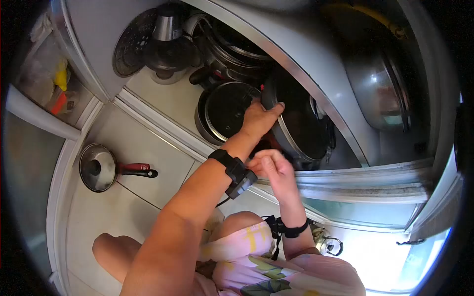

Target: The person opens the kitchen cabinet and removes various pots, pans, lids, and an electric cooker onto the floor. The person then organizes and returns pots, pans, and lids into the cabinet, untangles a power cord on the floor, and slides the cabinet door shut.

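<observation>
My left hand (260, 118) reaches into the low cabinet. Its thumb lies over the rim of a large dark pan (291, 116) that stands tilted on its side; the fingertips are hidden behind it. Left of that hand sits a dark pot (201, 111) with a black, glass-like lid (224, 106) in its top. My right hand (277, 172) hovers at the cabinet's front edge, below the left wrist. Its fingers are half bent and apart from the thumb, with nothing visible in them. Something dark red shows just above it, partly hidden.
A small lidded saucepan (98, 167) with a red and black handle rests on the tiled floor at left. Deeper in the cabinet are a perforated steamer plate (129, 52), a glass jug (168, 52) and stacked pots (232, 56). A metal bowl (377, 93) occupies the right compartment. A kettle (326, 244) stands behind my right arm.
</observation>
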Demonstrator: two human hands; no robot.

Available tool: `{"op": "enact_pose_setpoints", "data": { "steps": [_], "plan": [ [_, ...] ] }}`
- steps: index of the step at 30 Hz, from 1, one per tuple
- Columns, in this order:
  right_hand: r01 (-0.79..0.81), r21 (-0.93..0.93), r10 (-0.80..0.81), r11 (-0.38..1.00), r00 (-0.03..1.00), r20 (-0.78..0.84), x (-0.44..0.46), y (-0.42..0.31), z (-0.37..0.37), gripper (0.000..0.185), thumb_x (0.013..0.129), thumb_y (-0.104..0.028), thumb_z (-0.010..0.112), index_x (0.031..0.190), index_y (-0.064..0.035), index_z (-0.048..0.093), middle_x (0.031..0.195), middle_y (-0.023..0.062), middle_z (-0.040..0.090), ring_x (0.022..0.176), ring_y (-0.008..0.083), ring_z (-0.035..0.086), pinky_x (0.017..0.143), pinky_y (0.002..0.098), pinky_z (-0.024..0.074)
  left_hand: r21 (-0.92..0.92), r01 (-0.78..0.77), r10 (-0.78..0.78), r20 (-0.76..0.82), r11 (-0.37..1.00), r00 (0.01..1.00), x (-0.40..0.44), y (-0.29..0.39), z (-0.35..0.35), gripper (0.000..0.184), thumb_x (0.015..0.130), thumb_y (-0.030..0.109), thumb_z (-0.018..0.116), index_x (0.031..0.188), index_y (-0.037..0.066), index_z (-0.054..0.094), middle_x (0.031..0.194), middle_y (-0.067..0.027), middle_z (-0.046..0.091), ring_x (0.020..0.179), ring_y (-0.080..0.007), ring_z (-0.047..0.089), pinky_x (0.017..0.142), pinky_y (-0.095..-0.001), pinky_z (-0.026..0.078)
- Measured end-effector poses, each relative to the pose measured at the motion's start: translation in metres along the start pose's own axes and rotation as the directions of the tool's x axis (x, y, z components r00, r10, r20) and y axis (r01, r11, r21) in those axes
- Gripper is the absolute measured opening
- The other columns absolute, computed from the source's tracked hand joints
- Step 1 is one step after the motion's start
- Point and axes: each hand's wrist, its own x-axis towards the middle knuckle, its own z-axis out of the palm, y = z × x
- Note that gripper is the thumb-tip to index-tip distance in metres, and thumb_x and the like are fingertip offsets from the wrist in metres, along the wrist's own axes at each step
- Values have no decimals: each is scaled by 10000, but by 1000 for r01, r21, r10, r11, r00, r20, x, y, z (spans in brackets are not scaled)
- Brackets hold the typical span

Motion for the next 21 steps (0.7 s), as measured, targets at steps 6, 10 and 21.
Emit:
{"op": "enact_pose_setpoints", "data": {
  "steps": [6, 10, 21],
  "plan": [
    [391, -757, -793, 524, 548, -267, 60, -56, -13, 369, 857, -202, 620, 1119, 39, 519, 1054, 194, 611, 1007, 308, 578, 887, 381, 436, 189, -167, 156, 73, 968, 985, -41, -15, -47, 652, 833, 507, 565, 1212, -22, 532, 1245, -270, 498, 1190, -377, 463, 1006, -384, 362],
    [39, -999, -839, 0, 543, 21, 54, -92, 16, 392, 857, -321, 583, 1048, 22, 580, 1052, 246, 590, 1027, 412, 525, 907, 468, 400, 60, -304, 305, -6, 951, 952, -97, -58, -115, 500, 862, 333, 644, 1216, -1, 535, 1105, -119, 613, 978, -176, 575, 854, -298, 459],
    [290, -712, 79, -640, 946, 315, -54, -28, -34, 300, 724, -341, 667, 887, -89, 667, 933, 101, 588, 920, 257, 557, 824, 400, 417, -98, -234, 236, 9, 967, 972, -135, -56, -179, 346, 890, 222, 621, 1166, 30, 544, 985, -42, 617, 897, -106, 553, 806, -230, 434]
  ]
}}
